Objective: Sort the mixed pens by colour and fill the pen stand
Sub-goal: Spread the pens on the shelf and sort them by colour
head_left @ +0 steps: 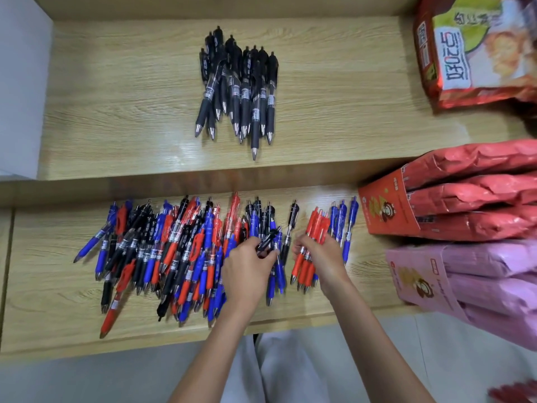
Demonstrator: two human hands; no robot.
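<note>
Pinching a likely light, stiff black plastic pen point(268, 242), the left grip point(248, 271) neighbours the right grip point(322, 257) clutching bundled red plastic pens point(318, 225).

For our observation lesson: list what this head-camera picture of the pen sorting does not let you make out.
Head view throughout.
Pen stand: not in frame.
Black pen in the left hand: motion-blurred.
Red pens: middles hidden by the right hand gripping them.
Snack bag: cut by the top-right edge.
Pen labels: too small.
</note>
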